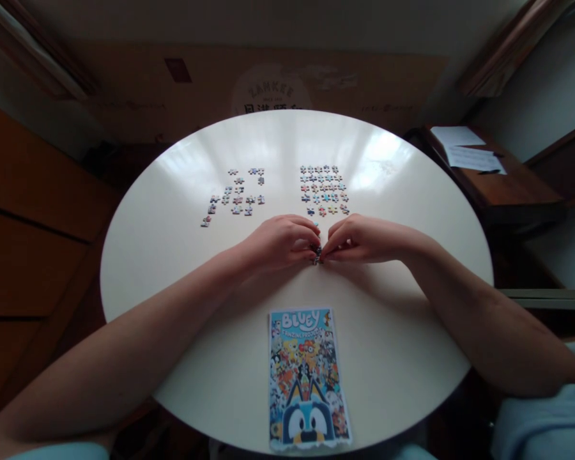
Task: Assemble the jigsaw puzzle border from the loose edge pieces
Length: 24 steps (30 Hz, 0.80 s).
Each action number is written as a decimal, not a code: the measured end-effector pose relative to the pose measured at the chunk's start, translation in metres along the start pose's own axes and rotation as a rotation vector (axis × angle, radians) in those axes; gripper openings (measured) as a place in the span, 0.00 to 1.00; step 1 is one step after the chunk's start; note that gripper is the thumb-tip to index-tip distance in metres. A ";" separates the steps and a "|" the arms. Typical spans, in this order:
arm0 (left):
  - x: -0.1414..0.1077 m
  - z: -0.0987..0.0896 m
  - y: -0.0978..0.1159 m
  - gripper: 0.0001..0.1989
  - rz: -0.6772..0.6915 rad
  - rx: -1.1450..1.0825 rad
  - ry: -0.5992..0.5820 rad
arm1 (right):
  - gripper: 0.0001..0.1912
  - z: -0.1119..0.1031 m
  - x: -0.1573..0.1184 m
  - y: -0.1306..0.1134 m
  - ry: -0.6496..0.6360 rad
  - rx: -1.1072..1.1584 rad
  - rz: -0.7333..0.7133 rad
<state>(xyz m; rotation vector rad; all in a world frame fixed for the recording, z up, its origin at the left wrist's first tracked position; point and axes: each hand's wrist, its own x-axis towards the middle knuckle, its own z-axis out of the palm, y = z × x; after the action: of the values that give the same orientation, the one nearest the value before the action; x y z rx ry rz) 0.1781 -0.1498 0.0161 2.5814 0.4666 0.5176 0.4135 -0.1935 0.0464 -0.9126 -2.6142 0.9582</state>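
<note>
My left hand (291, 239) and my right hand (352, 239) meet near the middle of the white round table. Between their fingertips are small jigsaw pieces (318, 253), which both hands grip; how many there are is partly hidden by the fingers. Just beyond the hands, several jigsaw pieces (323, 188) lie in neat rows. To the left, a looser group of jigsaw pieces (238, 200) is scattered, some of them touching. Closer to me, a printed picture sheet (303, 377) headed "Bluey" lies flat, with a blue dog face at its bottom.
The white table (388, 358) has a curved edge all round. A brown wooden desk (517, 185) at the right bears white papers (474, 159) and a dark pen (489, 172). Orange-brown cabinet doors (23, 255) stand at the left. Beyond the table is a large printed cardboard panel (211, 96).
</note>
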 end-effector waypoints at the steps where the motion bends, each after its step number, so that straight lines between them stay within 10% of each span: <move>1: 0.000 0.000 0.000 0.05 0.000 0.002 0.002 | 0.11 0.000 0.000 0.000 0.000 0.001 -0.001; 24: -0.006 0.000 -0.007 0.04 0.038 -0.084 0.055 | 0.11 -0.002 0.003 0.004 -0.019 0.097 0.010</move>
<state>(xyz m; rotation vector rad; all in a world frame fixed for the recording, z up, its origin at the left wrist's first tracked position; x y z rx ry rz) 0.1710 -0.1464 0.0111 2.5051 0.4057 0.6100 0.4138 -0.1879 0.0455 -0.8977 -2.5562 1.0907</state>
